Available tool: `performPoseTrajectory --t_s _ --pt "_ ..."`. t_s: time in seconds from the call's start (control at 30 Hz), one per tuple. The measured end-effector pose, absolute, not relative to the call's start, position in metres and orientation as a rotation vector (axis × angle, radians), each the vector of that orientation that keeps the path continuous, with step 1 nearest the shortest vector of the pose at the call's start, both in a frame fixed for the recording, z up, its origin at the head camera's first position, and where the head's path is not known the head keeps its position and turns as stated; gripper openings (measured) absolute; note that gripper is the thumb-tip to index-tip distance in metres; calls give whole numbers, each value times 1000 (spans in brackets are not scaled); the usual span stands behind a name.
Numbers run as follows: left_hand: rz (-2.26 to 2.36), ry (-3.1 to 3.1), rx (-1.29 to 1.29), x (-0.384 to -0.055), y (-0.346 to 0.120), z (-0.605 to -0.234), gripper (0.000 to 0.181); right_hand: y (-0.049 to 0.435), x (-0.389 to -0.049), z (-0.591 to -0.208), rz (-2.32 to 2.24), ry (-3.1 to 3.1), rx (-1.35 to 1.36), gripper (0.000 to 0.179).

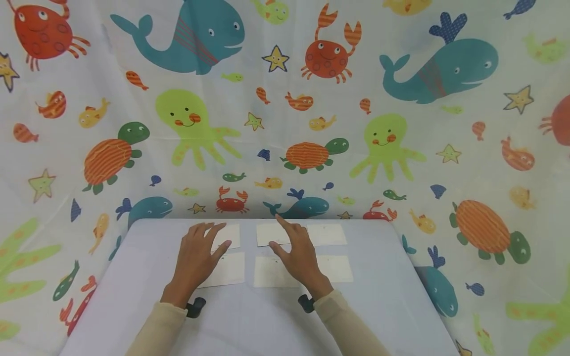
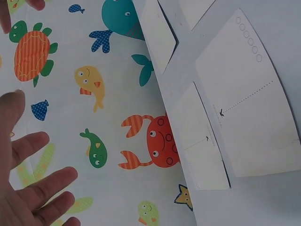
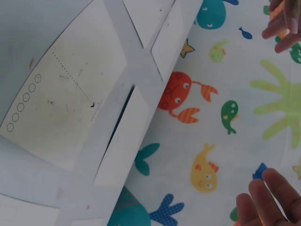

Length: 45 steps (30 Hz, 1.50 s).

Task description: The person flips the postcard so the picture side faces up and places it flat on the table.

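Note:
Several pale paper cards lie in two rows on the white table. My left hand [image 1: 200, 254] is over the left pair, a back card [image 1: 232, 236] and a front card [image 1: 232, 271], with its fingers loosely spread and nothing held. Over the middle pair, a back card [image 1: 265, 236] and a front card [image 1: 269, 272], hovers my right hand [image 1: 300, 252], its thumb and index finger apart and holding nothing. Printed circles and a dotted line mark a card [image 2: 249, 113] in the left wrist view; a similar card [image 3: 70, 94] shows in the right wrist view.
On the right lie another back card [image 1: 328, 234] and a front card [image 1: 339, 269], partly behind the right hand. The white table [image 1: 383, 306] ends against a curtain [image 1: 276, 123] printed with sea animals. Dark devices sit under both wrists.

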<state>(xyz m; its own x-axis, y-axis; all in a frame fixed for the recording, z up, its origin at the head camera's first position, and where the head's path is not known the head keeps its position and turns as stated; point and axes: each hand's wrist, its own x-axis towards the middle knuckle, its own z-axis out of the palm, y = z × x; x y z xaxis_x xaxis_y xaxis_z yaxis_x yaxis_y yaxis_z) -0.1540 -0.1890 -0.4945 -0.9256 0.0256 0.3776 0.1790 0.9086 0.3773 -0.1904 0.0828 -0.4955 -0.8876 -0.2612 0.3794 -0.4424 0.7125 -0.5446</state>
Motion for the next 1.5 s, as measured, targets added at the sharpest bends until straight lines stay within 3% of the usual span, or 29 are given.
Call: performPoseTrajectory --t_s 0.67,1.5 --pt "-654 -2626 -131 -141 -208 -510 55 60 -183 -503 1125 -2590 573 70" --pt "-892 -2664 94 -132 -238 -539 48 21 -173 -534 1388 -2701 489 73"
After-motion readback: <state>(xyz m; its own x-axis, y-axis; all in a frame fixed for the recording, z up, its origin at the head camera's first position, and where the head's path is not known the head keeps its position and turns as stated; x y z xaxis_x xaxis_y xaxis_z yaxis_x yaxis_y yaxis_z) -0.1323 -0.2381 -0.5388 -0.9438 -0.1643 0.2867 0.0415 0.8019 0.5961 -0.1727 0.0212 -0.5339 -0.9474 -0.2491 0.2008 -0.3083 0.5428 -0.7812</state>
